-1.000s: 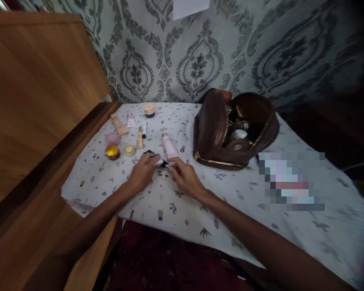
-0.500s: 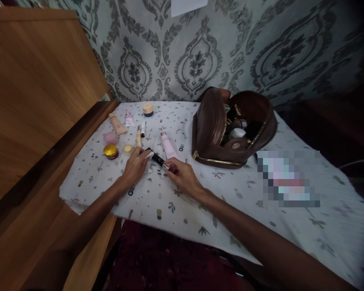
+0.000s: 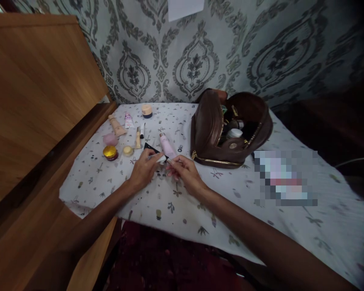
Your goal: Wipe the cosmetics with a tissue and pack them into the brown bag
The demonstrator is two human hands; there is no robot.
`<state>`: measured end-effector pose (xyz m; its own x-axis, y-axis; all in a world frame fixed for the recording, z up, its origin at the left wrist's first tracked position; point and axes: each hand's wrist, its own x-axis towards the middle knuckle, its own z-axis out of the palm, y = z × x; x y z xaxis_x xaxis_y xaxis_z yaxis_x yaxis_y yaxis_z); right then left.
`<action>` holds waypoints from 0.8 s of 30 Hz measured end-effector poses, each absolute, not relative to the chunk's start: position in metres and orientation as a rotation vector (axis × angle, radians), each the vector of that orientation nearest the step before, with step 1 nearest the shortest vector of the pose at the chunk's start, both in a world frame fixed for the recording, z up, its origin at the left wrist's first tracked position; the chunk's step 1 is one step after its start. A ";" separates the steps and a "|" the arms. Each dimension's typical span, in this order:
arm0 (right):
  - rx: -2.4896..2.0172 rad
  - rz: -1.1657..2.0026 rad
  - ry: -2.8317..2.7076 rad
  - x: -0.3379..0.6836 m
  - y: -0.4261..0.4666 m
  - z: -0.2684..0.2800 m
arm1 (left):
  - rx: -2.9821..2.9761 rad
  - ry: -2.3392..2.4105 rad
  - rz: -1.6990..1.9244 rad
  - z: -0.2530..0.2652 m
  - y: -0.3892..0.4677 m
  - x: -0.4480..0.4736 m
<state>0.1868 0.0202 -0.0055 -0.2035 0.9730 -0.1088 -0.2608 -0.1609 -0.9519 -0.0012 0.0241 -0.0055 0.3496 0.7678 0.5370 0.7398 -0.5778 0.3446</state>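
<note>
Above the tablecloth, my left hand (image 3: 144, 171) is closed around a folded white wipe (image 3: 159, 157), with thumb and fingers pressing it along a slim black cosmetic tube (image 3: 151, 148). My right hand (image 3: 186, 173) pinches the near right end of this tube, and its fingers hide the tip there. Just beyond both hands lies a pink squeeze tube (image 3: 166, 144) with a metallic cap. A small cream-coloured jar (image 3: 128, 151) and a slender beige concealer tube (image 3: 138, 138) sit to the left of the black tube.
On the left stand a gold-lidded jar (image 3: 110, 152), a pink sponge (image 3: 110, 139), a beige tube (image 3: 117, 126), a small pink-and-white tube (image 3: 128, 120) and a cream-and-navy jar (image 3: 147, 111). An unzipped brown bag (image 3: 209, 125) holds cosmetics. A blurred-out object (image 3: 285, 178) lies at right.
The left hand and wipe have slid right along the black tube, towards the right hand. Its silvery right end, visible before, is now covered. The view has shifted slightly.
</note>
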 end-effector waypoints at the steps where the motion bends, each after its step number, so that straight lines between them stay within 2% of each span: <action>1: -0.977 1.611 -0.999 0.187 0.020 -0.003 | 2.521 1.456 1.083 -0.003 0.030 -0.005; 7: -0.854 1.768 -0.837 0.188 0.019 0.006 | 2.125 1.634 1.335 0.013 0.059 -0.018; 12: -0.819 1.745 -0.961 0.185 0.017 0.002 | 1.610 1.585 1.481 0.017 0.064 -0.002; 15: -0.860 1.606 -1.134 0.184 0.015 -0.003 | 1.245 1.501 1.488 0.015 0.064 0.012; 20: -0.998 1.128 -1.486 0.185 0.010 -0.006 | 1.053 1.318 1.468 0.021 0.060 0.031; 24: -1.047 1.050 -1.556 0.186 0.005 0.000 | 0.930 1.213 1.365 0.031 0.045 0.050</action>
